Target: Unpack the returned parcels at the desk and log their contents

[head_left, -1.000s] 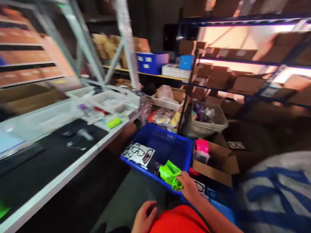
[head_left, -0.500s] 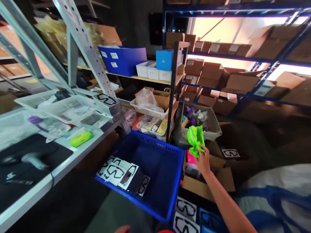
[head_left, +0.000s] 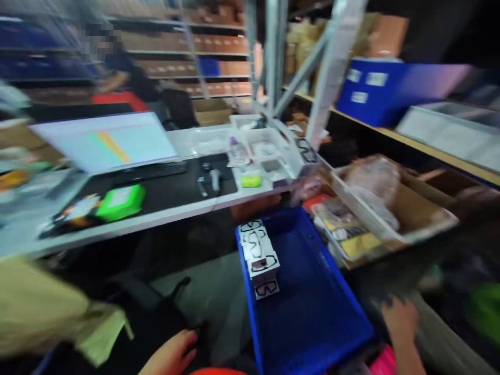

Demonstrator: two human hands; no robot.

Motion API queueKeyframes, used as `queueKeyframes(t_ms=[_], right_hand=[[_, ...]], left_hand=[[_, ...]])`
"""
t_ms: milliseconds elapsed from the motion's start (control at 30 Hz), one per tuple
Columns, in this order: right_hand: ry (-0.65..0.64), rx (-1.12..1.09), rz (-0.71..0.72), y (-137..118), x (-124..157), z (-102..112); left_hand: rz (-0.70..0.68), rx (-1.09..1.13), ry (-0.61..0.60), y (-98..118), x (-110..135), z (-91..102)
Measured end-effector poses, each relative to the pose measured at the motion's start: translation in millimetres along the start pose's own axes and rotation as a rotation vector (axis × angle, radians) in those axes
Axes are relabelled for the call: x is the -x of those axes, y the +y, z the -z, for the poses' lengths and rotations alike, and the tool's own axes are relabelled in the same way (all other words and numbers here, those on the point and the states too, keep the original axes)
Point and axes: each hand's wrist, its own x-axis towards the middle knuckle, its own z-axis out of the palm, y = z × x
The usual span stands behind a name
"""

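Observation:
My left hand point(head_left: 174, 354) is at the bottom edge, left of the blue crate point(head_left: 308, 307). Its fingers are loosely bent and apart, with nothing visible in them. My right hand point(head_left: 402, 317), blurred, is just right of the crate. Its fingers look spread, and I see nothing in them. A bright green crumpled item point(head_left: 486, 312) lies at the right edge, away from that hand. Inside the crate, along its left side, stand several white boxes point(head_left: 255, 247) printed with goggles. A pink item point(head_left: 385, 359) shows below my right hand.
A white-edged desk point(head_left: 167, 211) holds a monitor point(head_left: 107, 140), a green box point(head_left: 122, 201), a scanner point(head_left: 215, 179) and white trays point(head_left: 265, 148). Right of the crate are white baskets point(head_left: 422, 237) of bagged goods. A person point(head_left: 135, 78) is behind the desk.
The view has swung left, bringing the monitor and desk into sight. My right hand has let go of the bright green item, now at the right edge. More of my left hand shows.

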Motion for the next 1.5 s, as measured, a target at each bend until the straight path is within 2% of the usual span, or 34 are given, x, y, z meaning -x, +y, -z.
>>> queueKeyframes(t_ms=[33,67,133,200,233,300,367,467,567,667,767,867,967,1033,1100,1200,1300,1400,1500], right_hand=[[-0.018,-0.043,0.054,-17,23,-32],[-0.087,-0.090,0.102,-36,49,-65],[-0.303,-0.170,0.182,-86,110,-130],[-0.540,-0.204,0.267,-155,177,-183],[-0.696,-0.209,0.352,-195,209,-202],[-0.925,-0.192,0.516,-279,264,-226],[-1.099,-0.210,0.709,-357,301,-237],[-1.193,-0.215,0.925,-448,320,-251],[-1.166,-0.192,0.976,-509,308,-277],[-1.107,-0.211,0.948,-556,280,-312],[-1.032,-0.178,0.926,-608,237,-347],[-0.894,-0.077,0.935,-675,182,-385],[-0.718,0.068,0.902,-747,128,-429],[-0.628,0.193,0.856,-787,101,-456],[-0.592,0.315,0.810,-817,83,-481],[-0.636,0.422,0.791,-838,67,-510],[-0.743,0.430,0.755,-835,59,-531],[-0.859,0.398,0.691,-825,53,-541],[-0.924,0.373,0.688,-822,46,-543]], left_hand=[[0.010,-0.020,0.014,-3,3,3.5],[0.022,-0.039,0.032,-7,6,7.7],[0.050,-0.061,0.050,-15,14,17.1],[0.093,-0.027,0.070,-28,24,25.1],[0.115,-0.001,0.084,-37,28,28.0],[0.166,0.049,0.117,-60,36,32.4],[0.218,0.092,0.155,-88,41,37.5],[0.276,0.150,0.205,-132,44,51.3],[0.303,0.181,0.252,-171,38,71.9],[0.323,0.212,0.290,-205,24,93.9],[0.337,0.252,0.331,-234,0,117.2],[0.333,0.316,0.391,-258,-37,148.1],[0.308,0.345,0.487,-276,-87,194.7],[0.305,0.323,0.567,-282,-125,235.9],[0.338,0.283,0.644,-285,-165,283.0],[0.412,0.171,0.757,-286,-224,355.0],[0.499,0.018,0.830,-294,-278,410.6],[0.581,-0.094,0.835,-309,-319,436.2],[0.626,-0.164,0.801,-323,-343,438.1]])
